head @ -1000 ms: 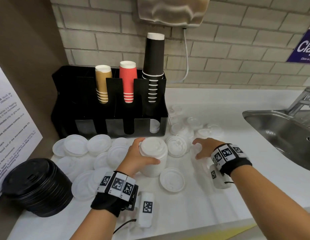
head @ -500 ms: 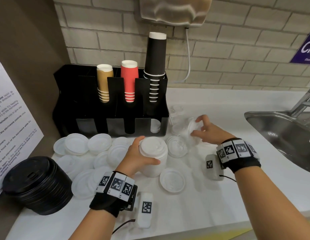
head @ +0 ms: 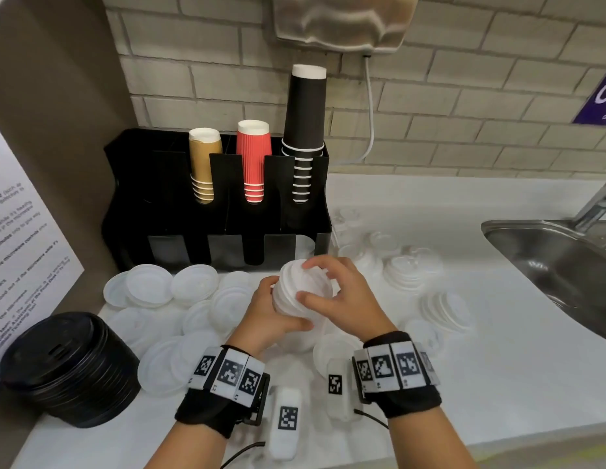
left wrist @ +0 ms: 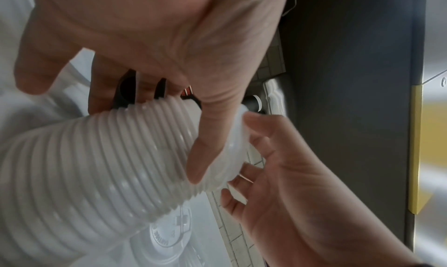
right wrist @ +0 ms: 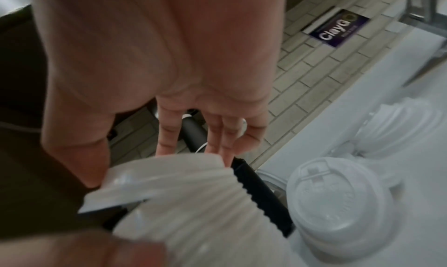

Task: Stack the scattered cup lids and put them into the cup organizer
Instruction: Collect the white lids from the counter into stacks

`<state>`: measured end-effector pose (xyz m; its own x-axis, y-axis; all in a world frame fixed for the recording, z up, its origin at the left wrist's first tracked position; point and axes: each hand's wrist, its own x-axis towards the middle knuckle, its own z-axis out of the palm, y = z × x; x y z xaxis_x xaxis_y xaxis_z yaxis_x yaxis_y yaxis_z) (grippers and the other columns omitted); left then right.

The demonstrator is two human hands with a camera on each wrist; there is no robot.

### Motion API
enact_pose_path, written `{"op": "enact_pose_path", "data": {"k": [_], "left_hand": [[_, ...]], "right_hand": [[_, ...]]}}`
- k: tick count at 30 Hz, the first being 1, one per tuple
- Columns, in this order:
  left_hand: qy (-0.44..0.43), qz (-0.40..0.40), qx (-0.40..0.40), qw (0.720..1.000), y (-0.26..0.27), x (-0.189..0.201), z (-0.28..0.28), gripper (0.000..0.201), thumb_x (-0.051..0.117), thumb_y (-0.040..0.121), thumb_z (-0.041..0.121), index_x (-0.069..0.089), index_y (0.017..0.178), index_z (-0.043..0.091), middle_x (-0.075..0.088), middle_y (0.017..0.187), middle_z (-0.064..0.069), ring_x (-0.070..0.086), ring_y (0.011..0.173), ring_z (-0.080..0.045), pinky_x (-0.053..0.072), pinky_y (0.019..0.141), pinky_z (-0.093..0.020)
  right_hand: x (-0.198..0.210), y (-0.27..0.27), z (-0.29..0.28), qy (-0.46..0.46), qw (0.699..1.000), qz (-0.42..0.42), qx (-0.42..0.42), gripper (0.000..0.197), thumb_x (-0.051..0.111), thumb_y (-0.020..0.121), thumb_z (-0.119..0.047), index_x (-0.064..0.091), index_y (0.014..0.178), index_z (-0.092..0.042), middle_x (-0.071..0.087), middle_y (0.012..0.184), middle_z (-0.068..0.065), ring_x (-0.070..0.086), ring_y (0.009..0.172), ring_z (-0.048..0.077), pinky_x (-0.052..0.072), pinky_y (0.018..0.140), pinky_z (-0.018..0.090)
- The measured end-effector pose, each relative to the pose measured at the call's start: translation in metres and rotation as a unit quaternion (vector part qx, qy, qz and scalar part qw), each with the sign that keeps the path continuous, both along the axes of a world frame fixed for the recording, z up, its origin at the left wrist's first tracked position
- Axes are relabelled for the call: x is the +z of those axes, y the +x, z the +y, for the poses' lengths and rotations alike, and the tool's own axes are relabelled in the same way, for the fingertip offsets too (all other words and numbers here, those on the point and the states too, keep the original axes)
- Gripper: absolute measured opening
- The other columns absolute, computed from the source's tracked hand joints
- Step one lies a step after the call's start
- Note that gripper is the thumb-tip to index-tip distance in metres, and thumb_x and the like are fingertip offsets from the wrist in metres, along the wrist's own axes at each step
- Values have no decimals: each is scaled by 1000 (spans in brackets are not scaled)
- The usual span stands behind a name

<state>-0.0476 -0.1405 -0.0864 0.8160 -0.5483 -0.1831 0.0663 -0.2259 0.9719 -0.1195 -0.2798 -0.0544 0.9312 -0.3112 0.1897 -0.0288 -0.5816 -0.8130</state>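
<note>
I have the stack of white lids (head: 303, 296) in my left hand (head: 264, 316), fingers wrapped round its lower part in a firm grip, held just above the surface (head: 464, 367) and in front of the cup organizer (head: 224, 214). The stack's long axis leans away from me and a little left, top end towards the organizer. My right hand (head: 342, 299) is at that top end, thumb and fingers pinching one more lid (right wrist: 154, 177) that sits tilted on the stack, not yet seated. I judge the next move is a press along the axis, so the right hand does the work while the left braces.

The head view shows loose lids (head: 413, 272) scattered on both sides. The left wrist view shows the ribbed lid edges packed evenly; the right wrist view alone shows the gap under the top lid's near edge.
</note>
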Motion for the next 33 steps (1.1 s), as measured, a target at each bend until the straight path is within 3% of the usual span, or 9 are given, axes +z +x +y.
{"op": "enact_pose_path", "data": {"k": [3, 7, 10, 13, 17, 22, 25, 29, 33], "left_hand": [[-7, 1, 3, 1000, -1, 0, 1, 82, 85, 65, -3, 41, 128, 25, 56, 112, 8, 57, 100, -5, 51, 78, -21], [2, -7, 11, 1000, -3, 1, 1, 81, 84, 65, -5, 43, 130, 20, 57, 117, 2, 58, 100, -10, 53, 81, -25], [10, -9, 9, 1000, -3, 3, 0, 83, 84, 65, -4, 41, 133, 18, 57, 118, 2, 57, 101, -9, 52, 87, -29], [15, -11, 3, 1000, -2, 3, 0, 83, 85, 65, -1, 41, 133, 18, 57, 115, 4, 56, 100, -6, 51, 85, -25], [27, -8, 4, 1000, -1, 1, 0, 86, 86, 64, 0, 41, 135, 16, 55, 125, -3, 56, 112, -18, 50, 98, -38], [21, -3, 2, 1000, 1, -3, 0, 84, 87, 64, 1, 42, 133, 20, 56, 122, -1, 57, 109, -16, 52, 92, -34], [21, -1, 1, 1000, 2, -4, 1, 86, 87, 63, 2, 40, 133, 23, 53, 125, 0, 54, 113, -18, 49, 96, -36], [19, 1, -6, 1000, 4, -6, 4, 88, 87, 64, 4, 38, 133, 26, 51, 121, 8, 49, 111, -14, 43, 91, -29], [11, 3, -11, 1000, 5, -7, 5, 84, 87, 64, 5, 37, 126, 32, 50, 116, 13, 49, 103, -4, 42, 81, -22]], "right_hand": [[-4, 3, 7, -56, 998, 13, -11, 41, 78, 72, -27, 64, 110, -34, 44, 121, -5, 47, 111, 7, 33, 85, 2], [-2, 6, 14, -88, 995, 43, -3, 37, 75, 72, -28, 69, 108, -35, 39, 131, -5, 44, 121, 14, 39, 104, 34], [-1, 7, 18, -98, 994, 49, 8, 36, 75, 72, -29, 71, 107, -34, 38, 135, -5, 42, 123, 14, 36, 106, 43], [-3, 8, 18, -101, 994, 50, 10, 35, 76, 72, -31, 71, 107, -33, 39, 137, -4, 41, 124, 15, 35, 107, 43], [-5, 7, 16, -94, 994, 46, 15, 35, 77, 72, -26, 70, 106, -27, 40, 131, -4, 39, 123, 17, 37, 105, 40], [-7, 5, 7, -76, 996, 24, 44, 35, 81, 73, -29, 68, 105, -27, 43, 118, -7, 41, 116, 12, 37, 101, 25], [-2, 13, -19, -49, 997, -42, -31, 22, 71, 85, -24, 68, 106, -24, 52, 111, 1, 50, 106, 9, 39, 98, 22], [-3, 27, -67, -158, 959, 205, -116, 44, 64, 89, -26, 52, 131, -19, 44, 130, 15, 44, 123, 33, 34, 104, 36], [-10, 30, -86, -176, 928, 320, -65, 55, 66, 87, -23, 41, 136, -18, 50, 124, 15, 52, 112, 28, 40, 89, 29]]}}
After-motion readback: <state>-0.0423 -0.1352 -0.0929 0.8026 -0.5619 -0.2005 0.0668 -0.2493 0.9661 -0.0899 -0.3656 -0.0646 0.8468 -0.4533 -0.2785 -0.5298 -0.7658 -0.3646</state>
